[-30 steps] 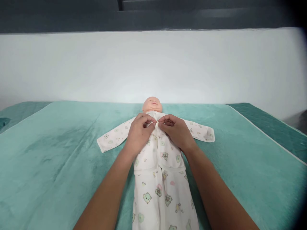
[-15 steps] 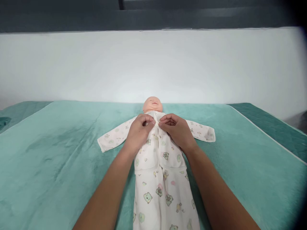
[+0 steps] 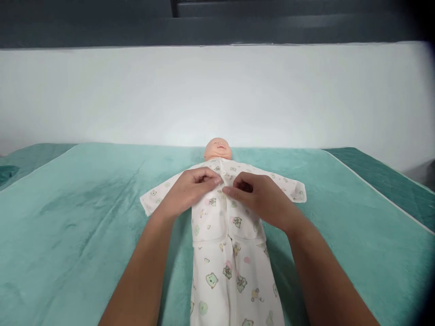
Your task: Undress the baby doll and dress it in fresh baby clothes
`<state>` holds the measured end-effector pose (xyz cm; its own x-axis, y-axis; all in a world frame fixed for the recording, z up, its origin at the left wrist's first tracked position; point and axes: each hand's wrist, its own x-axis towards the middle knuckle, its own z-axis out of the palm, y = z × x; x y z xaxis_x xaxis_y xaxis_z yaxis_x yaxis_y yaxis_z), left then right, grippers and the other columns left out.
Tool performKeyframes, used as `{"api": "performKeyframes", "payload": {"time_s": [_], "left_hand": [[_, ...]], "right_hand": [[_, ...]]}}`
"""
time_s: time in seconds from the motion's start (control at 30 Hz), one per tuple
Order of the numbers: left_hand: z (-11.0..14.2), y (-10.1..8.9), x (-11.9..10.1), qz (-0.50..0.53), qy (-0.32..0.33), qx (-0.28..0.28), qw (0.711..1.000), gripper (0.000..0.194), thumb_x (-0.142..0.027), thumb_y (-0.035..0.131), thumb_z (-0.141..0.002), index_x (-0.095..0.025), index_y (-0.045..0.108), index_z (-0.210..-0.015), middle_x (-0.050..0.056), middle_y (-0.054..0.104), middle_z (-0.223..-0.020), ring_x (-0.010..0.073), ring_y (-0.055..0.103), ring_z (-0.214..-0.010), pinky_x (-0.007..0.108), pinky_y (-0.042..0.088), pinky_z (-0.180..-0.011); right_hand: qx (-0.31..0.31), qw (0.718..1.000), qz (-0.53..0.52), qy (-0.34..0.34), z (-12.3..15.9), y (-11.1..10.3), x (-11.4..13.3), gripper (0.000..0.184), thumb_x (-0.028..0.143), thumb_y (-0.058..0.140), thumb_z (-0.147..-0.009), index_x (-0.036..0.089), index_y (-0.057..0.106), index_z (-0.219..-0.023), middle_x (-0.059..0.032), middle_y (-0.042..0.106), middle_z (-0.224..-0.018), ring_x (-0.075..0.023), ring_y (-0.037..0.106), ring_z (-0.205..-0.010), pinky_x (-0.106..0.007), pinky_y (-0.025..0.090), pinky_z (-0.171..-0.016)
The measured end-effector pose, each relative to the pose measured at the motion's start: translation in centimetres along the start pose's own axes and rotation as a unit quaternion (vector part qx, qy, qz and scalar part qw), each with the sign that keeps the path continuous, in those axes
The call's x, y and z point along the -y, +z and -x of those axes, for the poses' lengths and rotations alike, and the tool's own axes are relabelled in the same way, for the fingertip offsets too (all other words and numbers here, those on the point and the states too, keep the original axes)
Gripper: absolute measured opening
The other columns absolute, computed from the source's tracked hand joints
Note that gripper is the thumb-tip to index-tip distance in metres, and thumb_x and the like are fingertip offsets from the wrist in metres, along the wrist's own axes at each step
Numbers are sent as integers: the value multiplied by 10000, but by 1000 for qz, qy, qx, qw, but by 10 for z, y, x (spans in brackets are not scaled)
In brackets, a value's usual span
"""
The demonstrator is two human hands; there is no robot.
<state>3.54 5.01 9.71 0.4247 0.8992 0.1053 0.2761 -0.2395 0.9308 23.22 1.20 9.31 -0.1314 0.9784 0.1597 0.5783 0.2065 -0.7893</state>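
A baby doll (image 3: 218,148) lies on its back, head away from me, in a white baby shirt (image 3: 212,222) printed with bears. Over its chest, my left hand (image 3: 197,186) is closed, with thumb and forefinger pinching the shirt's front edge. My right hand (image 3: 258,192) is also closed at the opposite front edge, its thumb tip on the cloth and its other fingers curled. Just above the fingertips a small button (image 3: 223,173) shows near the collar. Matching baby pants (image 3: 220,290) stretch toward me below the shirt hem. Both sleeves lie spread outward.
A teal plush blanket (image 3: 84,226) covers the surface under the doll. Darker green quilted cloth (image 3: 384,181) shows at the right and left edges. A white wall (image 3: 217,90) rises behind the doll's head, with a dark band above it.
Both hands have moved slightly down the shirt front, from near the collar to lower on the chest. The button near the collar is now uncovered. My right hand has shifted a little rightward.
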Motion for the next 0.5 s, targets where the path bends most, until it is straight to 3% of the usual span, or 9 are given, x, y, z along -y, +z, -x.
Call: {"api": "performKeyframes", "payload": {"time_s": [0.1,0.23,0.33,0.5], "left_hand": [[4,-4,-5,-81,9,66,994,191,-400,597,-845,-224,670,-854,-3,592,-807,133,498,-717,259,389,-638],[3,-2,-5,-142,50,91,984,89,-303,632,-808,-235,672,-849,-4,619,-910,145,526,-815,264,416,-714],[2,0,-3,-159,78,90,980,64,-274,638,-799,-226,669,-829,-2,619,-906,145,521,-823,262,412,-715],[5,-1,-3,-77,68,89,991,138,-325,624,-840,-191,635,-810,-10,599,-776,108,493,-681,243,395,-625]], "right_hand": [[17,991,133,-20,10,3,11,328,491,649,-788,210,510,-694,19,557,-680,-117,427,-579,-267,258,-502],[-2,973,226,-38,18,11,16,218,309,632,-797,202,466,-702,21,538,-690,-107,381,-572,-272,219,-514],[18,984,170,-47,21,6,9,224,262,527,-857,196,437,-663,30,488,-640,-103,353,-569,-268,222,-517],[60,994,-88,-23,19,-2,-10,219,344,511,-891,196,509,-730,36,425,-662,-99,340,-600,-251,252,-531]]}}
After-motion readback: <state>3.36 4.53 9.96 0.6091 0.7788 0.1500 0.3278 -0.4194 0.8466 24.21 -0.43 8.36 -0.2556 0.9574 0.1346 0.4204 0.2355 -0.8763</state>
